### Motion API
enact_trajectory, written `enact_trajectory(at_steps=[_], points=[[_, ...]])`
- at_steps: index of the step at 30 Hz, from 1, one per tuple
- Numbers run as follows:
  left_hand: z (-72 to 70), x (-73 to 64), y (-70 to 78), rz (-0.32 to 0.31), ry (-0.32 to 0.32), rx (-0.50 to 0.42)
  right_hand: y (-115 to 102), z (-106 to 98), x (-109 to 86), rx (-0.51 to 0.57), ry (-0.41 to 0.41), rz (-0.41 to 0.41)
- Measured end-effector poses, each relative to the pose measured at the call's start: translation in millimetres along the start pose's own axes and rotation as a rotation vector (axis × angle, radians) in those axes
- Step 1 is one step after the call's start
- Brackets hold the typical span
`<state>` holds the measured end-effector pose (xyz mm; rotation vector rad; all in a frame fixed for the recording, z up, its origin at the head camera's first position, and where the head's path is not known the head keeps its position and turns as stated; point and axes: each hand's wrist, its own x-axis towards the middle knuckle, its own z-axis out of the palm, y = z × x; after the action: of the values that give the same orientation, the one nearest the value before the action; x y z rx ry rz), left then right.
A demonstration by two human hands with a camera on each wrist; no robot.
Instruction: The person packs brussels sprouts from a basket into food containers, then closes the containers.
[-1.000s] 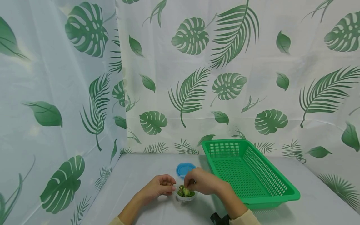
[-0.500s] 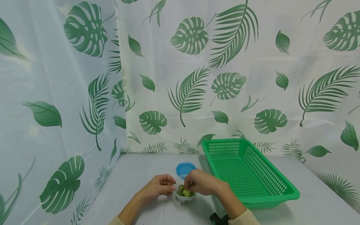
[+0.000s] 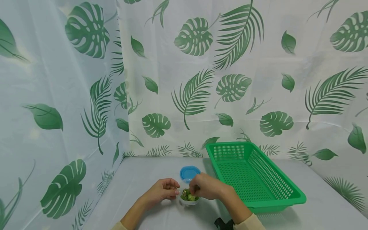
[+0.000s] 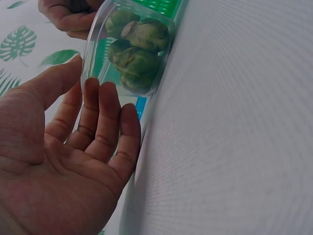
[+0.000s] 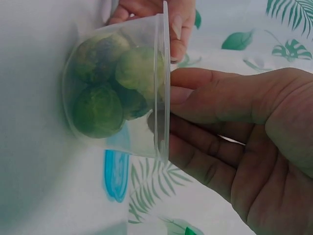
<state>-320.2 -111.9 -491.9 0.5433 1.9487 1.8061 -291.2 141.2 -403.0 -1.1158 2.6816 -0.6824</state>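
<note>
A small clear plastic tub [image 3: 188,203] stands on the white table, with several green Brussels sprouts [image 5: 98,111] in it. My left hand [image 3: 161,192] is at the tub's left side. In the left wrist view its thumb and gently bent fingers come right up to the rim, palm free. My right hand [image 3: 208,187] reaches over the tub from the right. Its thumb and fingertips are at the mouth of the tub, one fingertip inside, beside a paler sprout [image 5: 139,68]. I cannot tell whether they pinch that sprout.
A blue lid [image 3: 189,173] lies just behind the tub. On the right stands a large green perforated basket [image 3: 276,203]. A black object [image 3: 224,224] shows beside the right wrist. Leaf-printed white sheets [image 3: 161,95] rise at the back and left.
My right hand has shifted slightly right over the tub, and the paler sprout sits a little lower and further right among the others. My left hand stays in place.
</note>
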Motion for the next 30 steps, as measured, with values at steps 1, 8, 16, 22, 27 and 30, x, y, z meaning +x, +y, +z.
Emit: enact_trajectory(at_steps=[1,8,16,22,27,30], points=[[0.1,-0.2,0.1,-0.001,0.001,0.001,0.4,0.2,0.0,-0.005,0.000,0.000],[0.4,-0.8,0.7,-0.001,0.002,0.003,1.8,1.1,-0.8,-0.017,-0.001,0.005],[0.6,-0.2,1.0,-0.003,0.000,0.001,3.1,0.4,-1.3,-0.052,-0.003,0.014],[1.0,-0.4,1.5,-0.007,0.004,0.008,3.9,-0.3,-2.6,-0.119,-0.010,0.017],[1.4,-0.9,2.3,-0.003,0.005,0.009,1.9,-1.5,-3.9,-0.136,0.004,0.016],[1.2,-0.7,1.9,-0.001,0.006,0.011,0.2,-2.0,-3.5,-0.149,0.045,0.006]])
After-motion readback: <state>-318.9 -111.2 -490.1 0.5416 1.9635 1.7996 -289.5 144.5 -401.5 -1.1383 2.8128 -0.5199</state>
